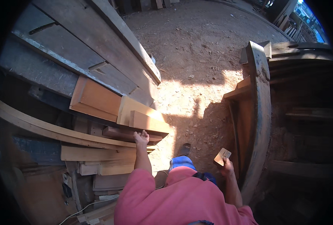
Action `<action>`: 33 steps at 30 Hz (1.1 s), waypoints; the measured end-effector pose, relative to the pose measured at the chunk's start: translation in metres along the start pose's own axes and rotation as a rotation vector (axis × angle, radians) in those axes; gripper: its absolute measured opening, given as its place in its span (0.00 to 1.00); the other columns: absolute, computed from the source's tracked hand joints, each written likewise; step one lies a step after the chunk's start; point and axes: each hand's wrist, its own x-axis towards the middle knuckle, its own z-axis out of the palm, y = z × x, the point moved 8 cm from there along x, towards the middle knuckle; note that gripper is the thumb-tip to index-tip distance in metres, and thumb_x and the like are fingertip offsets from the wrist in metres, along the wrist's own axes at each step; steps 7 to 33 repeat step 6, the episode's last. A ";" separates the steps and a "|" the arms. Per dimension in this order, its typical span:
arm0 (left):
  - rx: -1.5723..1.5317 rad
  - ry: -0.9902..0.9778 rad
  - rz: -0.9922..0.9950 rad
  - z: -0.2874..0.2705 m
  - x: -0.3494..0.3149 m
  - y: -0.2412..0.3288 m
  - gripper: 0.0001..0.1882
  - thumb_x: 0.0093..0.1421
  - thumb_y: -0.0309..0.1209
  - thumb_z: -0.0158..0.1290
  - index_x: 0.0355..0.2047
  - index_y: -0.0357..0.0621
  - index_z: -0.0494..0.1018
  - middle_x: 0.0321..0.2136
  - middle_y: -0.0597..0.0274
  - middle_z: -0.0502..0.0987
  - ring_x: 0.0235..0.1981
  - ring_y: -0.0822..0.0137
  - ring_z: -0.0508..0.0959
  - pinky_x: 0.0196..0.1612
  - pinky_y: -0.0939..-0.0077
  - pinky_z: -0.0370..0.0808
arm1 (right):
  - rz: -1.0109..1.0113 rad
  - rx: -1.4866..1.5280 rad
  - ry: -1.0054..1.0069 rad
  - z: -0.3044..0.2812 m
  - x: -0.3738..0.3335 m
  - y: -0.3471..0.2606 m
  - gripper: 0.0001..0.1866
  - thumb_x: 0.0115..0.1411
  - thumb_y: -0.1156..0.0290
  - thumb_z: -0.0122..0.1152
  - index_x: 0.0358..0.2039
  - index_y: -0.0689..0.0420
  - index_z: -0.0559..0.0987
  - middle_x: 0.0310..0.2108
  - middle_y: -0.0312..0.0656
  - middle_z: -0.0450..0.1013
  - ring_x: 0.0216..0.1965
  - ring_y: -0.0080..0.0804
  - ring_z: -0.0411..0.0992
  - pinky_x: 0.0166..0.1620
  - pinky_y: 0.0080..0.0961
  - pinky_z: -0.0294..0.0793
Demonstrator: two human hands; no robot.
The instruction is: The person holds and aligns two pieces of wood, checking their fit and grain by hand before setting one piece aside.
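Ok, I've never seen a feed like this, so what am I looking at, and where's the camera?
There is no machine here: a person works with bare hands. The one picture comes from a wide fisheye camera on their head, looking down, so straight edges bend near the rim. The pink shirt at the bottom is the person's own. The left hand reaches out and rests on a stack of planks at the left. The right hand holds a small flat wood block. Between them is a dirt floor with wood chips. At the right stands a curved wooden frame.
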 end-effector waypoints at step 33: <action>1.102 -0.160 0.057 0.008 0.025 -0.062 0.34 0.68 0.56 0.47 0.65 0.48 0.58 0.52 0.47 0.74 0.24 0.65 0.72 0.19 0.69 0.68 | -0.068 -0.101 0.301 -0.089 -0.029 0.041 0.24 0.62 0.63 0.58 0.55 0.63 0.75 0.43 0.45 0.80 0.42 0.42 0.81 0.43 0.48 0.81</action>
